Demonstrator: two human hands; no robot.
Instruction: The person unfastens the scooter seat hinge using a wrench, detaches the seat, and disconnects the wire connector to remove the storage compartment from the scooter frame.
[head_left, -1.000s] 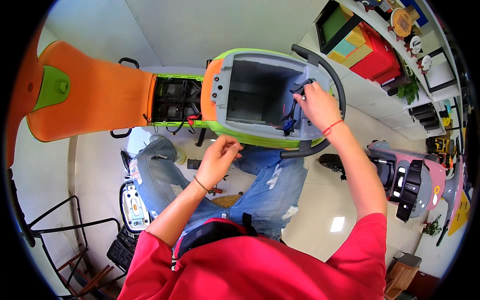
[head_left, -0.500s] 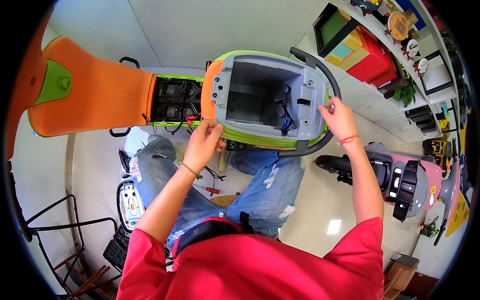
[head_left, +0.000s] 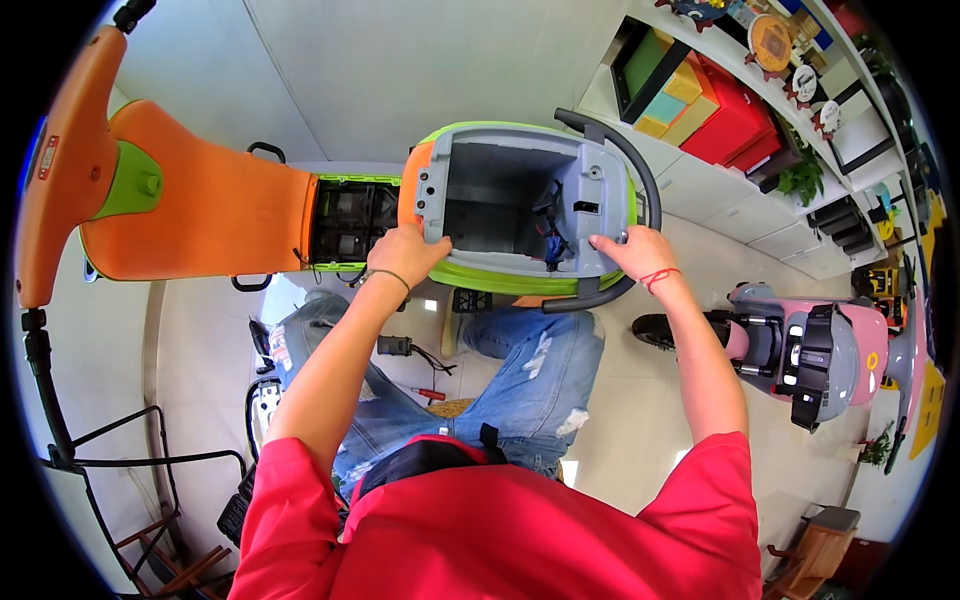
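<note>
An electric scooter with orange and green body panels stands across the view in front of me. Its grey storage bucket (head_left: 500, 160) lies uncovered, and dark and blue cables (head_left: 552, 225) hang inside against the right wall. My left hand (head_left: 408, 252) grips the bucket's near left corner by the orange panel, thumb over the rim, its other fingers partly hidden. At the near right end, my right hand (head_left: 637, 253) is closed round the rim, thumb inside. Behind that hand curves a black grab rail (head_left: 652, 185).
Left of the bucket is an open bay (head_left: 350, 220) with black parts, then the orange footboard (head_left: 200, 200). A small black box with wires (head_left: 396, 346) and a red-handled tool (head_left: 428, 394) lie on the floor between my legs. A pink scooter (head_left: 850, 345) stands at right.
Both hands have come down onto the bucket's rim and closed on it; the left was loosely raised by the corner before. The view has shifted, showing the small black box.
</note>
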